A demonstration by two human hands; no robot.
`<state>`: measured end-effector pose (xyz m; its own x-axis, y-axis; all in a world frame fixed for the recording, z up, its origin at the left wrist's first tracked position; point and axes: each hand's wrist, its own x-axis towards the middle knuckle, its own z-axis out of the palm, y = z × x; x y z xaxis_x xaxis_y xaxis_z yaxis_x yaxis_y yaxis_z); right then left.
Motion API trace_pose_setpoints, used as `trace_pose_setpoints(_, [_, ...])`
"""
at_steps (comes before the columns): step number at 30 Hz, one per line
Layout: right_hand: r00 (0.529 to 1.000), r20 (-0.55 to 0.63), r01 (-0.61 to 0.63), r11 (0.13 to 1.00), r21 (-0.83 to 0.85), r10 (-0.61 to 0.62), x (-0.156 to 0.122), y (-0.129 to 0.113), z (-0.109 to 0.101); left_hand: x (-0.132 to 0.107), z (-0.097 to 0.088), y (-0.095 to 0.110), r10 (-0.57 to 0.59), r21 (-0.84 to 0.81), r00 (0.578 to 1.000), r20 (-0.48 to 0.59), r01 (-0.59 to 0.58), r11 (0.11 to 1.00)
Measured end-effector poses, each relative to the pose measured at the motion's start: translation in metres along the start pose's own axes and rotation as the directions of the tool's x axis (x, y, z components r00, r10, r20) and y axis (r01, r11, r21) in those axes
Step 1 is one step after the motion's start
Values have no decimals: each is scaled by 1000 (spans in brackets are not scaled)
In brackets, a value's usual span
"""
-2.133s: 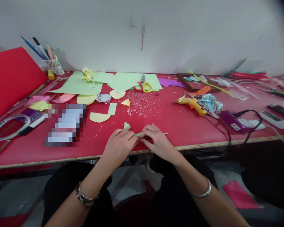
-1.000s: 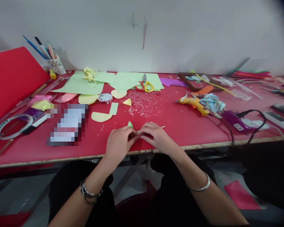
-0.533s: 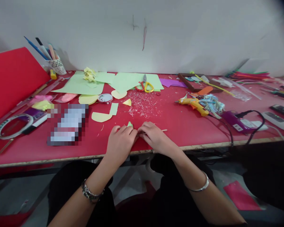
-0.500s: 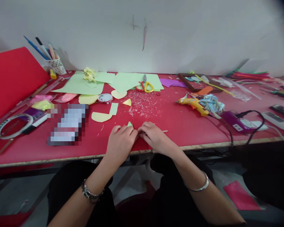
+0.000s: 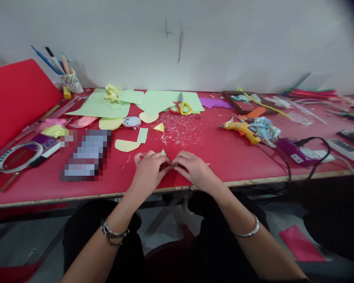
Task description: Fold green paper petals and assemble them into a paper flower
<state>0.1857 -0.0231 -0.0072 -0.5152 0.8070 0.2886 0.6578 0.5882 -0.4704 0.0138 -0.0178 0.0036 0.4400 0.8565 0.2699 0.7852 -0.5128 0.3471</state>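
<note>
Near the front edge of the red table, my left hand (image 5: pixel 150 169) and my right hand (image 5: pixel 191 168) meet fingertip to fingertip. Both are closed in a pinch on something small that their fingers mostly hide. A bit of light green paper (image 5: pixel 163 152) pokes up behind my left fingers. Past the right hand shows the pale tip of a thin strip or stick (image 5: pixel 207 164). Beyond the hands lie a cut pale yellow-green paper shape (image 5: pixel 127 145), a small yellow paper wedge (image 5: pixel 159 127) and scattered white shreds (image 5: pixel 181 129).
Scissors (image 5: pixel 185 108) rest on green paper sheets (image 5: pixel 153 100) by the wall. To the right are a yellow glue gun (image 5: pixel 242 130), a purple power strip (image 5: pixel 296 152) with cables, and a brown tray (image 5: pixel 236 103). A blurred-out phone (image 5: pixel 87 155) lies left; a pen cup (image 5: pixel 71 81) stands behind.
My left hand's fingers have shifted, with the thumb now showing lower down. Less of the green paper and of the pale tip shows. The things on the table are unmoved.
</note>
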Motion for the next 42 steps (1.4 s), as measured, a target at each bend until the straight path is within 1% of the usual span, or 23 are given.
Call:
trace_pose_setpoints(3, [999, 27, -22, 999, -26, 23, 2, -2, -2, -2, 1, 0, 12, 21, 1000, -6, -12, 1000])
trace_pose_setpoints(8, [995, 71, -70, 993, 97, 63, 8, -2, -9, -7, 3, 4, 141, 199, 987, -74, -124, 972])
trace_pose_setpoints(10, [991, 91, -112, 987, 116, 102, 9, -1, -11, -8, 4, 5, 163, 251, 983, -90, -136, 958])
trace_pose_setpoints(12, [990, 83, -125, 986, 110, 116, 9, -1, -11, -7, 4, 7, 161, 266, 983, -94, -131, 955])
trace_pose_setpoints(17, [999, -3, -47, 996, 78, 48, 4, -1, -7, -4, 0, 9, 103, 224, 994, -47, -90, 971])
trace_pose_setpoints(19, [1000, -14, -20, 998, 67, 21, 3, 0, -5, -2, -1, 8, 68, 169, 997, -38, -61, 984])
trace_pose_setpoints(22, [1000, -20, -3, 1000, 16, 3, 4, 1, -3, 0, -3, 6, 31, 118, 998, -54, -25, 993])
trace_pose_setpoints(25, [1000, 2, -16, 1000, -25, 16, 7, 0, -3, -1, -3, 4, 46, 126, 998, -45, -40, 991])
trace_pose_setpoints(28, [998, 26, -64, 998, 4, 64, 13, 0, -5, -1, 0, 2, 70, 148, 997, -39, -63, 987])
trace_pose_setpoints(32, [995, 17, -101, 994, 46, 100, 16, 2, -6, 0, 4, 2, 108, 246, 992, -66, -88, 965])
trace_pose_setpoints(34, [996, -10, -83, 994, 71, 84, 14, 4, -5, 2, 4, 4, 114, 270, 992, -60, -94, 958])
trace_pose_setpoints(37, [998, -49, -22, 994, 108, 28, 9, 7, -4, 4, 1, 5, 77, 243, 996, -39, -65, 968])
trace_pose_setpoints(40, [997, -73, 22, 996, 86, -15, 8, 9, -2, 7, 0, 5, 40, 180, 999, -22, -36, 983])
trace_pose_setpoints(42, [997, -73, 24, 998, 62, -19, 10, 10, -2, 8, 2, 3, 37, 161, 999, -26, -32, 986])
